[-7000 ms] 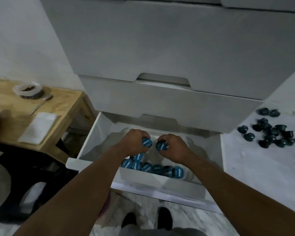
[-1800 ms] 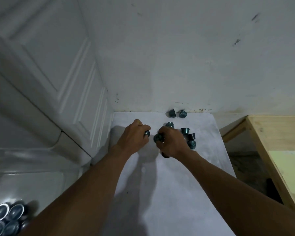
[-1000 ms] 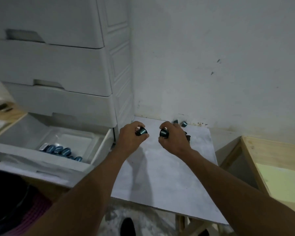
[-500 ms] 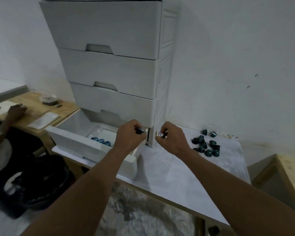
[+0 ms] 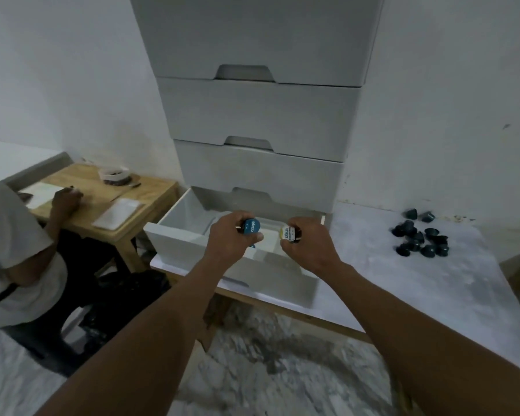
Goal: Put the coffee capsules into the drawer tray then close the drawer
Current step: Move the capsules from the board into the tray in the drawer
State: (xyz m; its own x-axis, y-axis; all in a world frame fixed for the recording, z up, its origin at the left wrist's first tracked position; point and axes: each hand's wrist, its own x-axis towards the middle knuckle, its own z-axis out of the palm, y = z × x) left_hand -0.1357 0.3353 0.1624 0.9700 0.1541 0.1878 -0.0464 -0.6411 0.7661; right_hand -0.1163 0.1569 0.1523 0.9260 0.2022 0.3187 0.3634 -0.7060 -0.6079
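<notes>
The bottom drawer (image 5: 179, 238) of a white drawer unit stands pulled out, with a white tray inside, mostly hidden by my hands. My left hand (image 5: 230, 241) holds a blue-lidded coffee capsule (image 5: 251, 227) above the drawer. My right hand (image 5: 308, 246) holds a capsule with a yellow-white lid (image 5: 288, 233) over the drawer's right side. A bit of blue from a capsule in the tray shows under my left hand. A pile of several dark teal capsules (image 5: 421, 240) lies on the white table to the right.
The drawer unit (image 5: 258, 115) stands on a white marbled table (image 5: 403, 280) against the wall. To the left a person (image 5: 18, 250) sits at a wooden table (image 5: 102, 199) that carries a small bowl and white sheets. Marbled floor lies below.
Both hands have carried their capsules left, from beside the drawer unit's corner to above the open drawer. My view has turned left, so the unit faces me.
</notes>
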